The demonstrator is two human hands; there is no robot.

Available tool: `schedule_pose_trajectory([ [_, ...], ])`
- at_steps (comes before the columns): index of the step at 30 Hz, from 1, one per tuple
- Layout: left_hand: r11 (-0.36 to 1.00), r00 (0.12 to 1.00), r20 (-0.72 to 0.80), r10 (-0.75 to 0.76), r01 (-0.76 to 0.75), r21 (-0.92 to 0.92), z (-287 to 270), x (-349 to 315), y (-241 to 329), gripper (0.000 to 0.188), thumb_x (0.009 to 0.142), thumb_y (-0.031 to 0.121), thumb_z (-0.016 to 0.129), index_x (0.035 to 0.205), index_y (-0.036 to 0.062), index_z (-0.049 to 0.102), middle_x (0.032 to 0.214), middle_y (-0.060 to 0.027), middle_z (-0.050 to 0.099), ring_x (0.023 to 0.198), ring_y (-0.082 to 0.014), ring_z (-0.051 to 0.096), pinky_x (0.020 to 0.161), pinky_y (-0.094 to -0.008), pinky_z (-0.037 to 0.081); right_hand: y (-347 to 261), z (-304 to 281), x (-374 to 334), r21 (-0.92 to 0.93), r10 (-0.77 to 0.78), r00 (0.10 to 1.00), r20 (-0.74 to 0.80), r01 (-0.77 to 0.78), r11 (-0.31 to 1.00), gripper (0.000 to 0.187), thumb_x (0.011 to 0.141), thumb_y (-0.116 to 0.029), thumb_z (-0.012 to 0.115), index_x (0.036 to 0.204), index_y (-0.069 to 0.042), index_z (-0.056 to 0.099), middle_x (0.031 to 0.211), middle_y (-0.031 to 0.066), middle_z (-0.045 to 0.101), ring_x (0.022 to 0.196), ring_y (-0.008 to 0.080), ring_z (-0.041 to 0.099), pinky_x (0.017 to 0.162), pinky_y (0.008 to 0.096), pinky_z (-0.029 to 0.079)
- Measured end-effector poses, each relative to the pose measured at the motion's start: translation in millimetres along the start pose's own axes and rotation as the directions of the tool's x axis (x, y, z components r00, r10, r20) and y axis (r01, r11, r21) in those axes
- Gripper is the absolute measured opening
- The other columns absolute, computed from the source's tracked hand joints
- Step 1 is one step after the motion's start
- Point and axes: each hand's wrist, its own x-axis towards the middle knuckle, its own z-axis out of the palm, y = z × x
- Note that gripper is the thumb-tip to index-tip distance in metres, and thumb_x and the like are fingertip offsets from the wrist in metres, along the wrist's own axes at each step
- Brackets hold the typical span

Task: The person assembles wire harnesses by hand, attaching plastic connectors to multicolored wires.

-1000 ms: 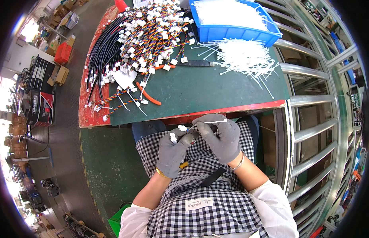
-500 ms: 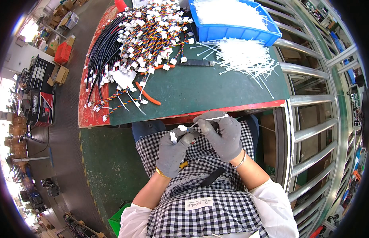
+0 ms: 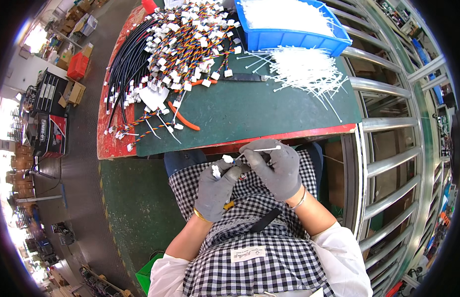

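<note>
Both hands, in grey gloves, meet in front of the checked apron, just below the table's near edge. My left hand [image 3: 213, 193] is closed around a wire harness; its white connectors [image 3: 216, 172] poke out between the fingers, while most of its wires are hidden. My right hand [image 3: 280, 174] pinches a white cable tie [image 3: 266, 149], whose head end points right, above the fingers. The tie's other end runs toward the left fingertips at the harness. Whether it loops around the wires cannot be made out.
On the green-topped table [image 3: 230, 114] lie a heap of wire harnesses [image 3: 185, 44], orange-handled pliers [image 3: 184, 118] and a pile of white cable ties [image 3: 306, 72]. Behind the ties stands a blue bin [image 3: 292, 40] of more ties. A metal roller conveyor [image 3: 388, 168] runs along the right.
The tie's head end has shifted slightly left and down with my right fingers. My left hand stays nearly still, holding the harness.
</note>
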Motion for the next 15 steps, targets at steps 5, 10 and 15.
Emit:
schedule_pose_trajectory([
  [5,0.999,0.999,-0.045,-0.023,0.025,0.042,-0.3,0.6,-2.5,0.023,0.091,0.022,0.070,0.102,0.0020,0.064,0.060,0.0072,0.051,0.047,-0.0016,0.041,0.042,-0.0200,0.030,-1.4,2.1,-2.7,0.064,0.041,0.999,0.017,-0.042,0.997,0.010,0.088,-0.013,0.071,0.093,-0.006,0.068,0.081,0.0077,0.070,0.063,0.0192,0.067,0.056,0.0286,0.051],
  [10,0.998,0.998,-0.050,-0.045,0.048,0.047,-0.1,-1.3,2.8,0.021,0.091,0.021,0.070,0.098,0.0025,0.064,0.061,0.0065,0.051,0.047,-0.0016,0.041,0.041,-0.0200,0.031,-2.9,-0.1,2.6,0.110,0.153,0.987,0.056,-0.159,0.981,0.013,0.089,-0.014,0.069,0.096,-0.004,0.066,0.078,0.0086,0.068,0.063,0.0174,0.067,0.058,0.0270,0.051],
  [15,0.994,0.994,0.030,-0.103,0.103,0.022,-5.1,-3.9,1.4,0.021,0.095,0.013,0.062,0.107,-0.0046,0.066,0.101,-0.0083,0.070,0.089,-0.0113,0.063,0.080,-0.0270,0.049,-2.8,0.2,5.3,0.168,0.267,0.953,0.145,-0.289,0.942,0.014,0.089,-0.015,0.069,0.095,-0.003,0.065,0.075,0.0086,0.068,0.062,0.0156,0.067,0.058,0.0266,0.050],
])
